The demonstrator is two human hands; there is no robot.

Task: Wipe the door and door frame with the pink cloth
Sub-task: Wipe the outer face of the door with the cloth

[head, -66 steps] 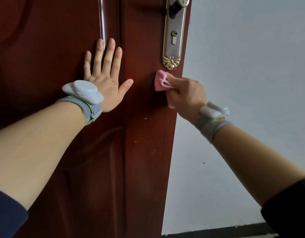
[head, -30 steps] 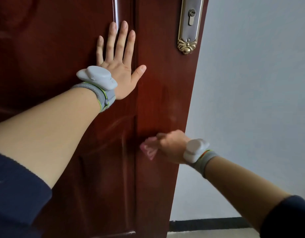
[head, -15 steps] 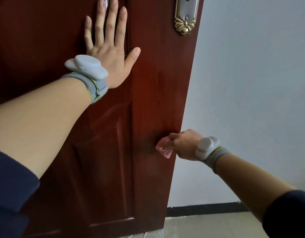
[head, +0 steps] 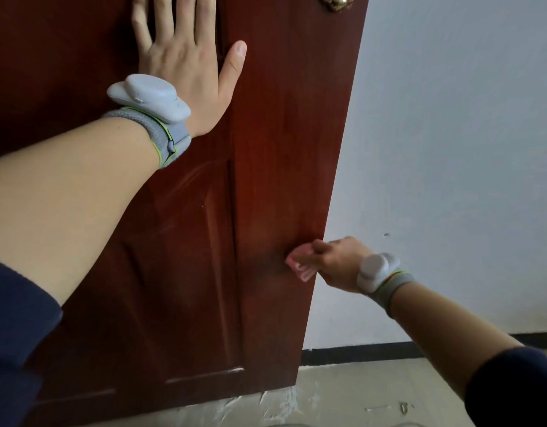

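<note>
A dark red wooden door (head: 281, 167) fills the left and middle of the head view. My left hand (head: 186, 53) lies flat against it near the top, fingers spread, holding nothing. Low on the door's right edge, my right hand (head: 337, 263) is closed around a small pink cloth (head: 300, 266) and presses it to the wood. Most of the cloth is hidden under the fingers. No door frame is in view.
The bottom tip of a brass handle plate (head: 335, 2) shows at the top edge. Right of the door are a pale wall (head: 451, 134), a black skirting board (head: 358, 352) and a rough, paint-flecked floor (head: 343, 399).
My right hand has carried the pink cloth from just below the brass plate down the door's right stile to its lower edge. The view has tilted down. My left hand stays flat on the door.
</note>
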